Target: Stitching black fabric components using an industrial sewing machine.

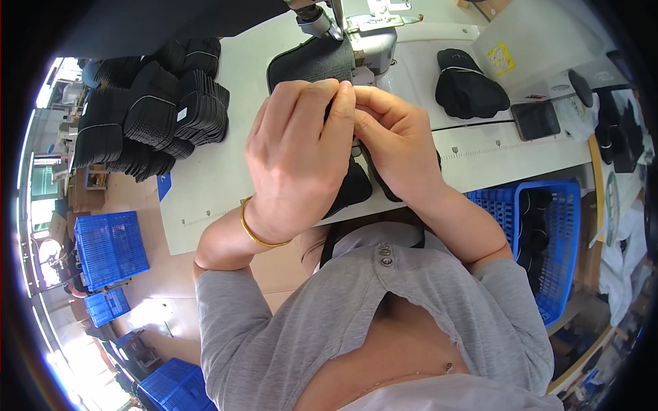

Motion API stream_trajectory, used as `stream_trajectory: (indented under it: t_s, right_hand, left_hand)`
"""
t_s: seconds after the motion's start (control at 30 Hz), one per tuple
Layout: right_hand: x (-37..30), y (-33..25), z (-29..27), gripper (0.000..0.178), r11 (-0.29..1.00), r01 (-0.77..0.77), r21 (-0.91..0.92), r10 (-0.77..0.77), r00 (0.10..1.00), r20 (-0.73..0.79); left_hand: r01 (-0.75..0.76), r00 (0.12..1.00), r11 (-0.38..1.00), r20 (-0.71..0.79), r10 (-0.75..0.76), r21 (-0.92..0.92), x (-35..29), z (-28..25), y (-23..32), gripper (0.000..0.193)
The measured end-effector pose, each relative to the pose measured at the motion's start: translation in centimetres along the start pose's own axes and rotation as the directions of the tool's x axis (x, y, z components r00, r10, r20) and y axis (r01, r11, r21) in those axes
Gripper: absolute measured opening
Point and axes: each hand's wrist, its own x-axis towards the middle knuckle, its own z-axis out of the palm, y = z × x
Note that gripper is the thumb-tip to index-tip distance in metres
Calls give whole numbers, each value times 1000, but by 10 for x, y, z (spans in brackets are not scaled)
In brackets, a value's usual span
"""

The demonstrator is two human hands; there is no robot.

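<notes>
A black fabric piece with a rounded end (pixel 312 63) lies under the head of a sewing machine (pixel 322 24). Just in front of it, my left hand (pixel 296 147) and my right hand (pixel 397 140) meet, fingertips pinched together. Both grip black fabric (pixel 354 186), whose dark lower parts hang toward the table's near edge. My left hand's back faces up and covers much of the fabric between the fingers. How the fabric is folded there is hidden.
Tied stacks of black pieces (pixel 151 103) sit on the left of the white table (pixel 219 178). Rightward lie a bundled black stack (pixel 469 85), a phone (pixel 536 121) and a translucent bin (pixel 541 44). Blue baskets stand at right (pixel 572 253) and left (pixel 113 250).
</notes>
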Motion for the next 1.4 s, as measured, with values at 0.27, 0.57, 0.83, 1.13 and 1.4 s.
stream_trajectory:
  t_s: [0.27,0.57,0.83,1.13,1.4]
  right_hand:
    - [12,-4,-3,22,1000,17,-23,-17,1000,-17]
    - [26,-6,-9,23,1000,-2,9,2,1000,-9]
    - [33,-8,-3,21,1000,25,15,-25,1000,-7]
    - [21,2,-16,26,999,-9,-39,6,998,-64]
    - [-16,30,-87,52,166,245,-955,-251,947,199]
  left_hand:
    - [110,993,994,38,-110,-8,15,5,1,29]
    - [75,997,997,7,-75,-20,21,21,-14,27]
    - [137,989,945,-8,-146,-298,2,10,-29,39]
    - [259,951,843,-27,-307,-472,-16,4,-24,54]
    - [486,248,-680,832,-496,-550,-20,31,-65,43]
